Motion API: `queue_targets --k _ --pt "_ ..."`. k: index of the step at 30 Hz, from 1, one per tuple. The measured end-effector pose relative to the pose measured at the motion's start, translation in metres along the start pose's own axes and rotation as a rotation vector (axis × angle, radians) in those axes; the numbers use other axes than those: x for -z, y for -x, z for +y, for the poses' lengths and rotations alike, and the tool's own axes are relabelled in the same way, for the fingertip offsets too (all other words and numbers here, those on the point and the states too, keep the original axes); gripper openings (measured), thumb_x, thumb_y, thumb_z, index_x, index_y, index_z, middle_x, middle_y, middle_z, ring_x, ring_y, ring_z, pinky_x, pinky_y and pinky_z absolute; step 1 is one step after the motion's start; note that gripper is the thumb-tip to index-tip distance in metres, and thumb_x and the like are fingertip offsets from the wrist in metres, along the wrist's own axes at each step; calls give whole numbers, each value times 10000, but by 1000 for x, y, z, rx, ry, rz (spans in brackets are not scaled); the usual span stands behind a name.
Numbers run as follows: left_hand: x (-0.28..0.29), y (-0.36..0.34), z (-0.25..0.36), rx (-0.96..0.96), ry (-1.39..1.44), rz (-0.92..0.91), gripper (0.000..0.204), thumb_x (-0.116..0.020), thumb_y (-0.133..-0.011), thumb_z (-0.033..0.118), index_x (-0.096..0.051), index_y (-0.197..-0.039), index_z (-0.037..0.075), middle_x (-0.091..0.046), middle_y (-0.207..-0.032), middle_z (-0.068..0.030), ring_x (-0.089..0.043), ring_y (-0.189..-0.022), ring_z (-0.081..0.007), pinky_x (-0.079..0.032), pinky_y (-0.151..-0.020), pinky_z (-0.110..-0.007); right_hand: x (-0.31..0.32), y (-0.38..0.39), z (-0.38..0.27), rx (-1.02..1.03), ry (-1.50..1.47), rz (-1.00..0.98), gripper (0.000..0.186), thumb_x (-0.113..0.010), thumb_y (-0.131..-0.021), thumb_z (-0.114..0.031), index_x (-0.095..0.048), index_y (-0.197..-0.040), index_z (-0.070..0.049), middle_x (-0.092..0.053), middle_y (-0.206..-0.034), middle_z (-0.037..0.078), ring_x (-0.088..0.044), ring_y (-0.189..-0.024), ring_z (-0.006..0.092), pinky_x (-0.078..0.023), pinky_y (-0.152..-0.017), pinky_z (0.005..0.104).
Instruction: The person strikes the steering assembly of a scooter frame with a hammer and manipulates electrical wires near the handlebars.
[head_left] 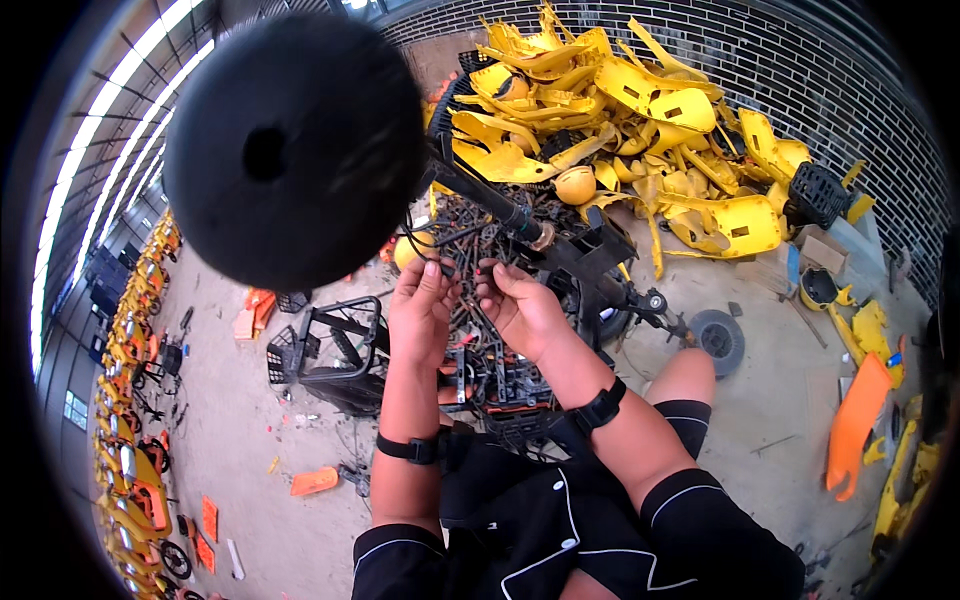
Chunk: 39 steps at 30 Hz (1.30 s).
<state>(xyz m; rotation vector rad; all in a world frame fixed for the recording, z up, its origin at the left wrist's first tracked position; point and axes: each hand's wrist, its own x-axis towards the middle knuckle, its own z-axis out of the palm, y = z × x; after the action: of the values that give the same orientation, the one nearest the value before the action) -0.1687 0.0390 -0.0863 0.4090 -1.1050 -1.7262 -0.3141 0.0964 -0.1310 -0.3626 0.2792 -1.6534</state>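
My left hand [425, 305] is closed in a pinch on a thin black cable [410, 232] that hangs from the black tube [490, 195] above it. A short gap away, my right hand [520, 305] also pinches, its fingertips on a small dark piece with a red spot [481, 271]; its kind is too small to make out. Both hands are over a stripped vehicle frame [510, 375] crowded with dark parts. Close in front looms a large black round part [330, 120] with a hole in its middle, covering much of the upper left.
Yellow plastic body panels [640, 130] are heaped by the brick wall [800, 70]. A small wheel [716, 343] is beside my right knee. An orange panel [858, 425] lies far right. Several yellow-and-orange vehicles [135, 400] line the left. A black rack [340, 335] stands left of my hands.
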Motion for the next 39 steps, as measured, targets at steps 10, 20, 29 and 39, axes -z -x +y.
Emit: queue_targets --k 10,20,29,39 --pt "3 -4 -5 -7 -4 -5 171 -580 -997 185 -585 -1126 73 -639 -1047 -32 -603 -921 -132 -474 -860 -301 -3 6 -10 -95 142 80 165 -529 -1001 -174 -636 -1068 -67 -640 -909 7 -619 -845 148 -493 -741 286" --pt "22 -7 29 41 -296 9 190 -547 -1002 136 -576 -1149 19 -619 -1006 -37 -575 -871 -122 -466 -780 -265 -4 4 -14 -113 316 54 185 -488 -1009 -156 -623 -1079 -51 -622 -909 41 -599 -804 157 -482 -719 298" --pt "24 1 16 -82 -309 61 238 -570 -996 119 -583 -1197 -7 -644 -1034 -53 -586 -888 -104 -503 -769 -247 -5 0 -13 -183 322 35 185 -528 -1011 -235 -621 -1067 -85 -640 -967 32 -607 -869 162 -483 -755 315" --pt "42 -8 24 -14 -247 -46 230 -576 -992 123 -580 -1189 3 -609 -1011 -42 -565 -894 -109 -473 -798 -253 37 13 -37 -133 476 217 181 -524 -1015 -223 -610 -1032 -65 -612 -819 5 -585 -681 116 -506 -628 286"
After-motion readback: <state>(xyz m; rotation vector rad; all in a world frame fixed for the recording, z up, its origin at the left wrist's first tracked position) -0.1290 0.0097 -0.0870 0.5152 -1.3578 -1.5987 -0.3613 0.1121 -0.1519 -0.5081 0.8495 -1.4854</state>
